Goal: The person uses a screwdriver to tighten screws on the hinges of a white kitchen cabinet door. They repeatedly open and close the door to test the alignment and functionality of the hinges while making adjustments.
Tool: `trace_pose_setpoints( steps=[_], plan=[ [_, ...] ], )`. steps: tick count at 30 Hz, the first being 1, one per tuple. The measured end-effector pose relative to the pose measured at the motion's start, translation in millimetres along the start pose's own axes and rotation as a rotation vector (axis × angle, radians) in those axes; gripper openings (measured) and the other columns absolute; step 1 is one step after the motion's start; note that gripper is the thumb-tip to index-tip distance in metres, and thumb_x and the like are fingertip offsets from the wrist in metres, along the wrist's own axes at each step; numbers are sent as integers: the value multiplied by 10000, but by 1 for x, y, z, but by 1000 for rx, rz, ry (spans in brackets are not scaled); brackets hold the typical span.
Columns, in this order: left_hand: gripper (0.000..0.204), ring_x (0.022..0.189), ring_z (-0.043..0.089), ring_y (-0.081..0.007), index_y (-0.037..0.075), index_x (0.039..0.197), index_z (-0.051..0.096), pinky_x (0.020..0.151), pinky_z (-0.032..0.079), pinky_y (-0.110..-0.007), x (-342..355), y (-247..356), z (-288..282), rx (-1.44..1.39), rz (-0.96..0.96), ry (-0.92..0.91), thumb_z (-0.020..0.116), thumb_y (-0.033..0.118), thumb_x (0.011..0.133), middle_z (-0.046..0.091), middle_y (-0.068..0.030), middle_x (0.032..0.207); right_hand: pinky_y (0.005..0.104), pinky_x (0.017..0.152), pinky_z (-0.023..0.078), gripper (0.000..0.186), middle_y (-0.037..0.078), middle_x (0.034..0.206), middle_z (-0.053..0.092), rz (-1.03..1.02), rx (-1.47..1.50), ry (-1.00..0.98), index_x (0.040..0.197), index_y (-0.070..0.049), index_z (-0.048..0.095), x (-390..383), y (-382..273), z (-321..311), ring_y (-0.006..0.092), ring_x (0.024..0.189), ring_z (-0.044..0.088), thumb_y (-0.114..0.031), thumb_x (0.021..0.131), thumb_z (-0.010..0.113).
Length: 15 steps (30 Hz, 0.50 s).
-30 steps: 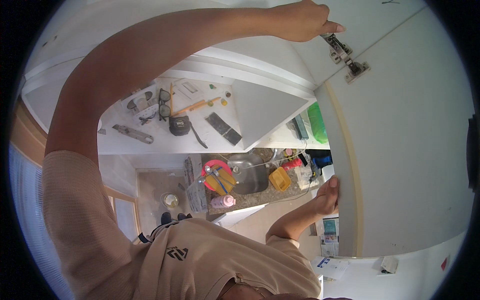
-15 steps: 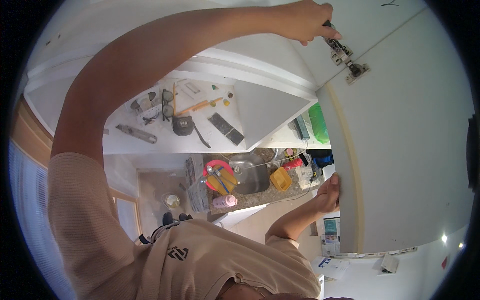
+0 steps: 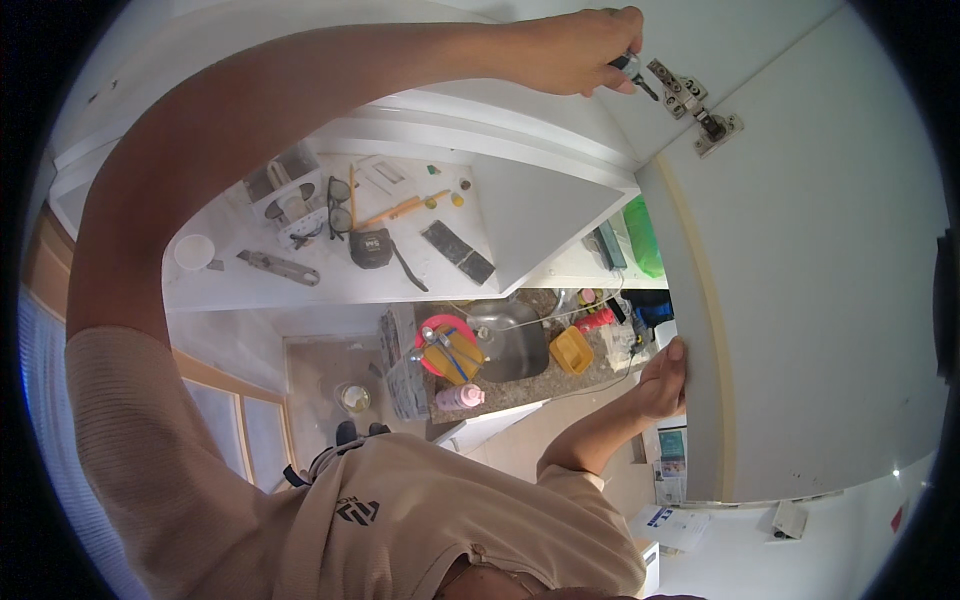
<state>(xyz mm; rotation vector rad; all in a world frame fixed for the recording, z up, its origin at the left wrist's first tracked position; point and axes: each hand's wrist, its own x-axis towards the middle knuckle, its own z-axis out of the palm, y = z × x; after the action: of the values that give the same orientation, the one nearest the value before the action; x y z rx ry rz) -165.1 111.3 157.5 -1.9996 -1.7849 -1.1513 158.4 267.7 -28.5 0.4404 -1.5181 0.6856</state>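
Note:
My left hand [image 3: 575, 52] is raised at the upper right, its fingers closed around a small screwdriver [image 3: 636, 76]. The screwdriver's tip points at a metal cabinet hinge [image 3: 688, 100] and looks slightly apart from it. That hinge joins the white cabinet panel to a white door [image 3: 820, 340], which stands swung out on the right. My right hand [image 3: 664, 382] grips the door's near left edge, thumb up, with the other fingers partly hidden behind it. A yellowish strip [image 3: 705, 300] runs along the door near that edge.
On the white shelf [image 3: 300, 293] lie a utility knife [image 3: 278, 267], a tape measure [image 3: 371, 249], glasses [image 3: 340, 206], a dark flat strip [image 3: 458, 252] and a white cup [image 3: 194, 252]. Far below are a sink [image 3: 518, 350], a yellow tub [image 3: 570, 350] and a pink bottle [image 3: 460, 398].
My left hand has drawn back left from the hinge, taking the screwdriver off it. The right hand keeps its hold on the door. The view has shifted slightly.

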Motion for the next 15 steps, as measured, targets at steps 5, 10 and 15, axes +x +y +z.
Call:
trace_pose_setpoints(
  steps=[5, 10, 15],
  plan=[
    [301, 873, 598, -347, -61, 1093, 453, 787, 489, -439, 13, -1, 12, 48, 108, 48, 658, 132, 987, 578, -252, 957, 307, 795, 504, 424, 158, 1225, 649, 31, 50, -5, 1251, 58, 625, 2, -6, 6, 183, 965, 582, 202, 870, 506],
    [288, 826, 599, -351, -74, 1085, 440, 768, 491, -449, 10, -1, 9, 64, 110, 30, 640, 111, 992, 573, -254, 943, 297, 800, 488, 409, 128, 1180, 641, 36, 33, 39, 1227, 42, 629, 2, -7, 11, 162, 911, 540, 191, 864, 515],
    [228, 863, 623, -370, -88, 1060, 457, 764, 510, -424, 8, 10, 6, 155, 82, -21, 606, 70, 991, 574, -255, 937, 294, 797, 470, 396, 101, 1120, 631, 6, -42, 40, 1202, 32, 621, 1, -4, 9, 158, 876, 519, 173, 847, 522]
  ],
)
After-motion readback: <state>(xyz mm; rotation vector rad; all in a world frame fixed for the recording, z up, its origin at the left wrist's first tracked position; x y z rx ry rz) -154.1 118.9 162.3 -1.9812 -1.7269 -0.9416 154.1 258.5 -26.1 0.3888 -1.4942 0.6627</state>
